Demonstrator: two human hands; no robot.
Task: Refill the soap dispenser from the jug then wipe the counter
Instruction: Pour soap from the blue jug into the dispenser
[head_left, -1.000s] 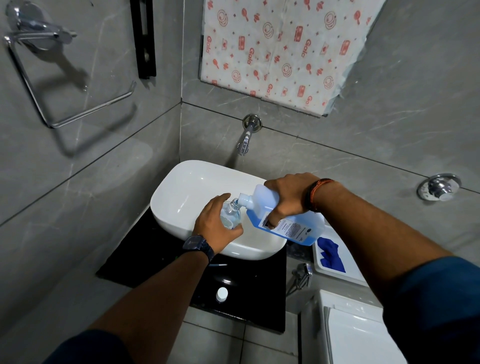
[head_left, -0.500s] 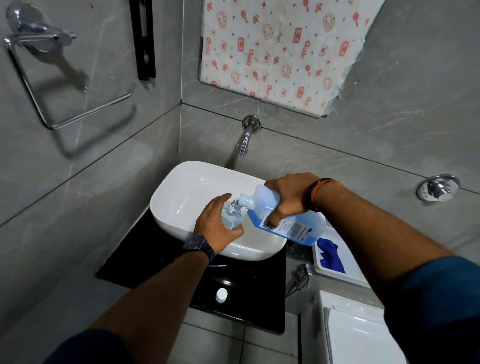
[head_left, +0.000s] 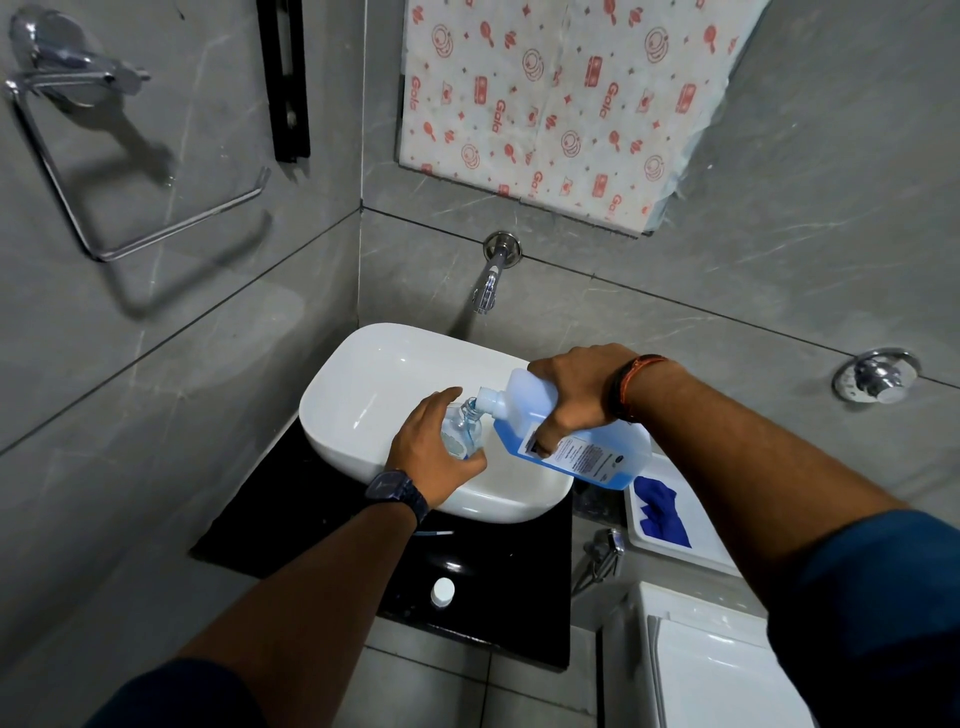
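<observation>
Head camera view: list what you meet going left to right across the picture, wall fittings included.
towel ring → black bracket → left hand → jug → blue cloth → wall valve

Support surface: black glossy counter (head_left: 322, 514) fitted into the corner between two grey tiled walls, its front edge overhanging a pale tiled face below. A white oval basin (head_left: 363, 395) sits directly on it, covering most of the rear and right portion; a small white cap (head_left: 442, 592) lies alone on the bare front strip, well apart from the basin, and a thin pale object (head_left: 434, 533) lies just in front of the basin rim, too small to identify. Lower right, off the counter, a white tray (head_left: 675, 545) rests on a white appliance and carries a blue cloth (head_left: 661, 512).
</observation>
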